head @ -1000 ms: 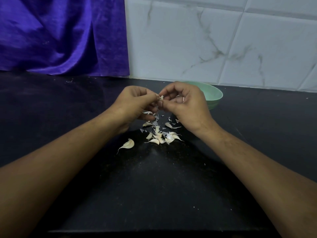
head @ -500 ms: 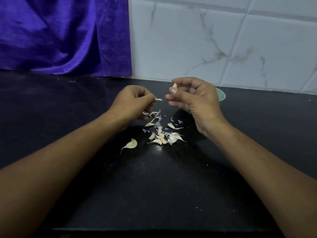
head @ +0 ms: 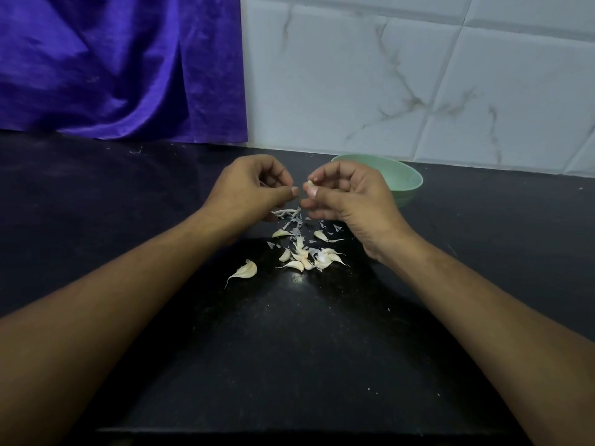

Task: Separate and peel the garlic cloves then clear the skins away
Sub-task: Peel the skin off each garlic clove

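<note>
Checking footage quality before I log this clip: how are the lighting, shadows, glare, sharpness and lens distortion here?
Head view: dim, bluish light; a broad shadow darkens the black countertop around the garlic cloves, which look sharp; one small glare spot sits just nearer the camera than them; the skins behind them look slightly smeared; wide-angle distortion tilts the wall tile joints.
</note>
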`<state>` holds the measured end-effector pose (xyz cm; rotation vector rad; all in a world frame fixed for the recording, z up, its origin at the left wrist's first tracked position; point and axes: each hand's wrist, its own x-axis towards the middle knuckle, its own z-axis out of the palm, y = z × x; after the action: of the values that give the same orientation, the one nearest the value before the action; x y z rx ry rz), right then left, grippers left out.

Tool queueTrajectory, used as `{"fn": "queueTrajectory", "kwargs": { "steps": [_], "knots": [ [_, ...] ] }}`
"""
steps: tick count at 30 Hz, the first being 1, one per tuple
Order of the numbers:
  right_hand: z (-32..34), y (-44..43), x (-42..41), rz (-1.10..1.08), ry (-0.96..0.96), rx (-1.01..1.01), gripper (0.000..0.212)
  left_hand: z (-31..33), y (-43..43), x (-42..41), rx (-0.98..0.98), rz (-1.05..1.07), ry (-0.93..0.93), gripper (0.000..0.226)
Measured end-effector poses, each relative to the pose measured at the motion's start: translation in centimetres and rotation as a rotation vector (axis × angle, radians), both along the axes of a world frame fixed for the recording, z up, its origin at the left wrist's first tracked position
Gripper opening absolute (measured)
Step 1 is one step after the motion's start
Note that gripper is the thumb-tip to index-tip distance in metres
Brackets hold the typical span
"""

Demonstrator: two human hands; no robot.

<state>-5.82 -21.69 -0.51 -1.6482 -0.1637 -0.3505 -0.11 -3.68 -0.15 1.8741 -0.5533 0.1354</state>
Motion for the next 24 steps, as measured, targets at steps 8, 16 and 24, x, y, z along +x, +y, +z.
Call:
{"fn": "queueTrajectory", "kwargs": {
  "steps": [8, 16, 24],
  "knots": [
    [0.16, 0.09, -0.13, 0.010, -0.036, -0.039, 0.015, 0.24, -0.38, -0.43, -0.154, -0.140, 0.154, 0.020],
    [-0.05, -0.12, 0.07, -0.040, -0.050, -0.127, 0.011, 0.22, -0.33, -0.37, -0.129, -0.142, 0.160, 0.013],
    [0.02, 0.06, 0.03, -0.067, -0.106, -0.168, 0.009, 0.12, -0.51, -0.54, -0.055, -0.088, 0.083, 0.012]
  ]
}}
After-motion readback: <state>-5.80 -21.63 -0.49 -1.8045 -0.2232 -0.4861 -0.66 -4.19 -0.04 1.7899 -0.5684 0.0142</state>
